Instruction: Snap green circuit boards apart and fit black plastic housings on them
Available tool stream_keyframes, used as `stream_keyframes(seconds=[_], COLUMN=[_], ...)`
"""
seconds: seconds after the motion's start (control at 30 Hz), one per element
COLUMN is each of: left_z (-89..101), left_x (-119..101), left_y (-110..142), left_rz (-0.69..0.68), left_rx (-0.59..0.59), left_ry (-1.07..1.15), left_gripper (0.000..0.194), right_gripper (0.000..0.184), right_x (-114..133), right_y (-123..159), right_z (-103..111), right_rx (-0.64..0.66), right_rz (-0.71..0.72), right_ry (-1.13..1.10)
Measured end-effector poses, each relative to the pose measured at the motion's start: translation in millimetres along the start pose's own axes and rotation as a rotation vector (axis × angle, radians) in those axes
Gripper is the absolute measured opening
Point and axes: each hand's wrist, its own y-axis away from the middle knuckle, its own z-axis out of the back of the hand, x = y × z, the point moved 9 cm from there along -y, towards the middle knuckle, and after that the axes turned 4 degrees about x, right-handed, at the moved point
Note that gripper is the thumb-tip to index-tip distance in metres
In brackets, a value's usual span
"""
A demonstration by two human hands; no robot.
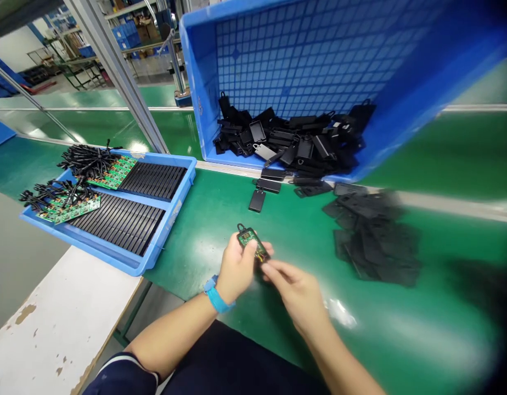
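My left hand (237,269), with a blue wristband, is closed around a small black casing holding a green circuit board (250,240) over the green mat. My right hand (294,288) meets it from the right, fingertips pinched at the board's lower end by some coloured wires. A tilted blue crate (196,82) behind holds several black plastic casings (294,142). More casings lie loose on the mat: one (257,200) just beyond my hands and a blurred pile (372,236) to the right.
A shallow blue tray (171,219) at the left holds rows of black parts, green circuit boards (68,208) and black cables. A worn white bench (60,323) sits at lower left. A metal frame post (122,77) rises behind the tray.
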Motion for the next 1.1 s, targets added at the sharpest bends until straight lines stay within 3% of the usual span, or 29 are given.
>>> stream_keyframes(seconds=[0.1, 0.23, 0.33, 0.43, 0.57, 0.67, 0.77, 0.87, 1.1], left_z=[-2.8, -3.7, 1.6, 14.2, 22.7, 13.9, -1.9, -15.4, -31.7], left_x=[-1.9, -7.9, -10.7, -7.2, 5.2, 18.1, 31.4, 40.8, 43.2], left_y=[3.0, 10.7, 11.5, 5.0, -3.6, -5.3, -5.5, -7.7, -10.9], left_rz=[-0.027, -0.068, -0.038, 0.057, 0.193, 0.255, 0.295, 0.296, 0.204], left_rx=[0.016, -0.005, -0.044, -0.103, -0.077, 0.016, 0.089, 0.112, 0.123], left_ry=[-0.052, -0.162, -0.123, 0.012, 0.124, 0.211, 0.256, 0.245, 0.210], left_gripper=[0.025, 0.024, 0.027, 0.031, 0.027, 0.023, 0.023, 0.023, 0.025], right_gripper=[0.025, 0.035, 0.028, 0.028, 0.038, 0.030, 0.028, 0.024, 0.036], right_x=[-6.0, -9.3, 1.2, 17.8, 28.1, 20.2, 13.7, 14.6, 11.3], right_y=[-0.3, 0.0, -3.0, -9.1, -5.9, -8.5, -16.9, -23.3, -15.6], right_z=[-0.8, -11.8, 0.8, 55.5, 158.2, 189.4, 184.9, 166.0, 75.2], right_rx=[-0.010, 0.078, 0.062, -0.139, -0.622, -0.733, -0.710, -0.667, -0.406], right_rz=[-0.018, -0.026, 0.020, 0.078, 0.007, -0.075, -0.071, -0.052, 0.044], right_ry=[0.010, 0.089, 0.203, 0.348, 0.675, 0.768, 0.676, 0.525, 0.042])
